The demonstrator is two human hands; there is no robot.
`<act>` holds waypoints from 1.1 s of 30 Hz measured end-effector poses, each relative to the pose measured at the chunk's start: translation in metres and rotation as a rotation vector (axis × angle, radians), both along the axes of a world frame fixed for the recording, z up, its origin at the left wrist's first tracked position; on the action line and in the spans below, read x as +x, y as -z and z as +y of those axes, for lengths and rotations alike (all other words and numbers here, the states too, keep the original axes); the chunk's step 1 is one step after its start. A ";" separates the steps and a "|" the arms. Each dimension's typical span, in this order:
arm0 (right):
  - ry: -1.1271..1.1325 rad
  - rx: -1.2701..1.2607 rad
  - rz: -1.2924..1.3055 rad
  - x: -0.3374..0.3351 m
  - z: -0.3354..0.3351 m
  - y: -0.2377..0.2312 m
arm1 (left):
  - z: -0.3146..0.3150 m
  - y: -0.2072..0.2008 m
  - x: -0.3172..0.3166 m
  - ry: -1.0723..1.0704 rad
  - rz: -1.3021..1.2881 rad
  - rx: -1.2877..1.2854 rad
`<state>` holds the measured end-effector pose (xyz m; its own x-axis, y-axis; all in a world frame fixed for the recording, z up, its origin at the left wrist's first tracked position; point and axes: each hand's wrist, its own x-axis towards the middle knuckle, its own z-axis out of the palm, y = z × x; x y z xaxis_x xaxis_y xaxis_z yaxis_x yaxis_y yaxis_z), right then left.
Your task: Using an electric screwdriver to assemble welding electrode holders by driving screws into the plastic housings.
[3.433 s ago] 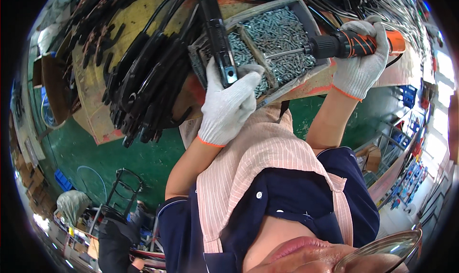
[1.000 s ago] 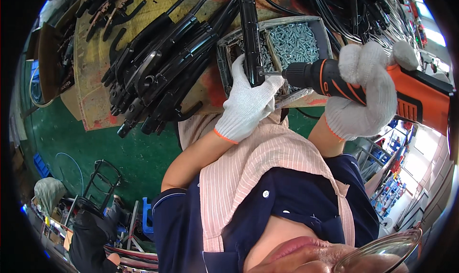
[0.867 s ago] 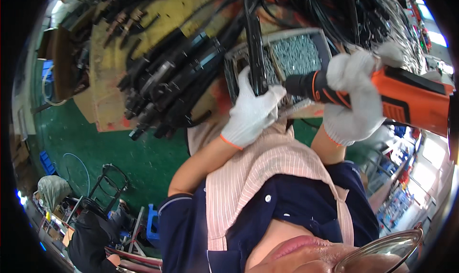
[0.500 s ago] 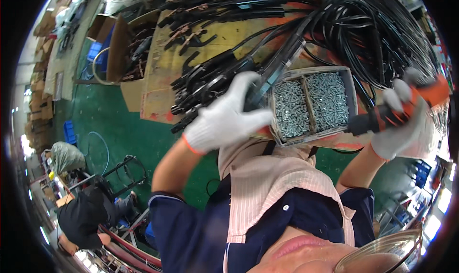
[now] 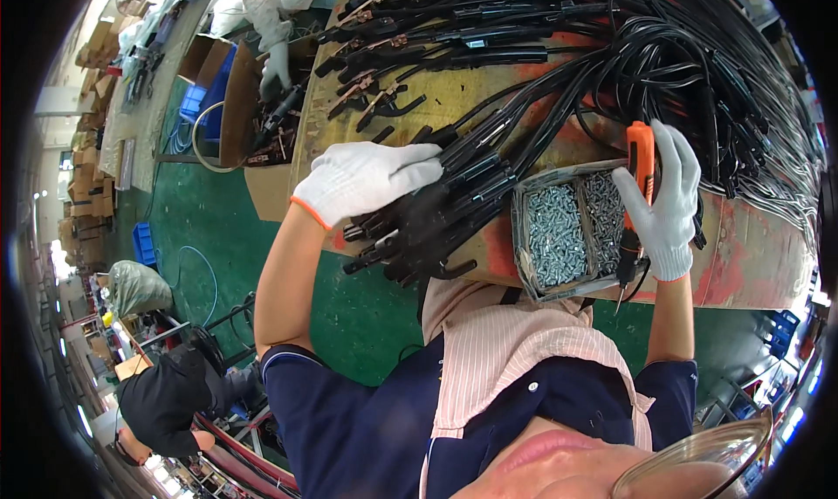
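My left hand [image 5: 367, 180], in a white knit glove with an orange cuff, lies over the near pile of black cable-end handles [image 5: 476, 185]. Its fingers stretch out to the right and touch the handles. In my right hand [image 5: 672, 206], also gloved, is an orange and black electric screwdriver [image 5: 642, 154], between thumb and fingers. Its bit points down toward my body. Just left of it, at the table's front edge, sits a worn two-part box [image 5: 522, 237]. Small silvery screws [image 5: 554, 237] fill the left part; darker-looking screws [image 5: 602, 211] lie in the right part, partly behind the screwdriver.
Black cables [image 5: 663, 54] coil across the back right of the table [image 5: 742, 254]. More handles with copper-coloured jaws [image 5: 367, 89] lie at the back left. Beyond them, another person's gloved hand [image 5: 276, 67] reaches over a cardboard box [image 5: 229, 106]. A person in black [image 5: 170, 399] bends at lower left.
My right hand has moved left with the screwdriver, which has turned from sideways to bit-down beside the screw box. My left hand has shifted left, away from the box, onto the handles.
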<state>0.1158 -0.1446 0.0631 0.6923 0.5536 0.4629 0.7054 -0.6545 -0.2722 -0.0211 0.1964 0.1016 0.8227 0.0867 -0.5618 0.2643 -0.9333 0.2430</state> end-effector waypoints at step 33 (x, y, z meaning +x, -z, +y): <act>-0.641 -0.087 0.280 0.097 0.126 -0.015 | -0.012 -0.076 0.020 0.363 -1.045 0.419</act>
<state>0.2129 -0.0191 0.0782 0.3043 0.9191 0.2505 0.8704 -0.1614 -0.4651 -0.0013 0.1844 0.1777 0.8805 -0.2290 0.4151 -0.1777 -0.9712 -0.1588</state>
